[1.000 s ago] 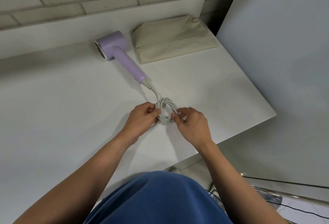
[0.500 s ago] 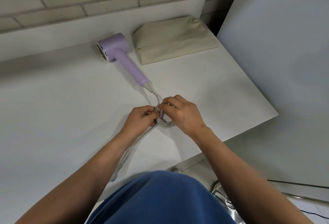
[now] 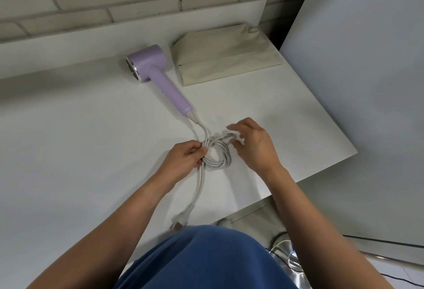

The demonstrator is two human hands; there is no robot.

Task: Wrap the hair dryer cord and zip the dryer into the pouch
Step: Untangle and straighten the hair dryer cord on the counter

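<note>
Cord coil (image 3: 216,166) pinched at left edge by left grip (image 3: 183,159), plug (image 3: 182,218) trailing

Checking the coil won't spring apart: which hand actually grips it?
The left hand: its fingers pinch the coil at its left side. The right hand has fingers spread loosely by the coil's top, curled round nothing.

Cord (image 3: 215,162) — partly under left hand (image 3: 183,158)
</note>
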